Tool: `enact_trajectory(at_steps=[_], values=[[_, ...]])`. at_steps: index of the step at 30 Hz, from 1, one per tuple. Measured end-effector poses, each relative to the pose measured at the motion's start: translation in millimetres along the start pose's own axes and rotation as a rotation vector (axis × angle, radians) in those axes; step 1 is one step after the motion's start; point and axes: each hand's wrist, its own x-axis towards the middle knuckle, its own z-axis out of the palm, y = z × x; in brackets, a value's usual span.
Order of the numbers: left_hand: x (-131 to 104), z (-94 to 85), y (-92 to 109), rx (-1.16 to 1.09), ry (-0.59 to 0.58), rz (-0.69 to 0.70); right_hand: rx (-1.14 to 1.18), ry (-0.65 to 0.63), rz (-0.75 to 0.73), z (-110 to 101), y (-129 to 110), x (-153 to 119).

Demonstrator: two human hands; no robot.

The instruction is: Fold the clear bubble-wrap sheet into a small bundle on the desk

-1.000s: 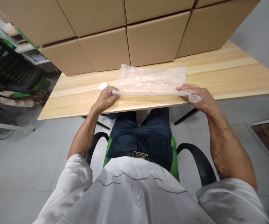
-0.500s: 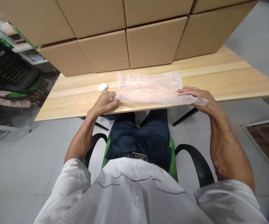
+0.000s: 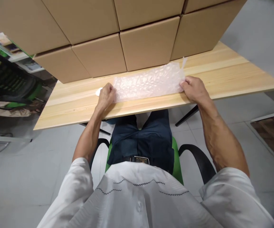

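Head camera view, looking down past a white shirt and dark trousers to a seated person's two bare hands. Left hand (image 3: 106,95) is curled closed on the left end of a long, clear, folded sheet of bubble wrap (image 3: 148,83). Right hand (image 3: 194,89) is closed the same way on the right end. The bubble wrap lies flat between them on the pale wooden table (image 3: 234,76), just back from the near edge.

Likely risks: the wrap is light and springy, so if either grip loosens the fold could open again. A loose corner sticks up at the far right end and could catch or crease. Uneven pulling could skew the layers.

Just beyond the left hand, a small white rounded object (image 3: 98,91) sits on the table, partly hidden by the knuckles; it could be nudged. Directly behind the wrap, a wall of stacked brown cardboard boxes (image 3: 146,41) closes off the far side of the table. Below is a green chair with black armrests (image 3: 194,152) on grey floor tiles.
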Motion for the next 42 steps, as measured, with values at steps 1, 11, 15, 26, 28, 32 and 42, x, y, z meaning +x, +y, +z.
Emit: enact_trajectory(at_steps=[1,11,15,26,28,32,42], values=[[3.8,0.2,0.1,0.031,0.034,-0.058,-0.036,0.013,0.011,4.9,-1.5,3.7],[44.2,23.1,-17.9,0.08,0.125,-0.17,-0.077,0.125,-0.054,38.4,7.9,3.1],[47.7,27.0,-20.9,0.116,0.107,-0.196,-0.132,0.091,0.007,34.7,-0.6,1.5],[39.5,14.6,17.0,0.315,-0.03,-0.288,-0.206,0.084,0.106,36.7,-6.3,3.8],[39.4,14.8,17.2,0.284,0.005,-0.3,-0.212,0.079,0.105,39.0,-5.3,5.3],[35.6,15.0,11.4,0.251,0.031,-0.277,-0.18,0.126,0.058,43.7,1.7,8.0],[5.7,14.4,64.6,0.108,0.119,0.051,-0.116,0.16,0.004,30.3,4.3,-7.4]])
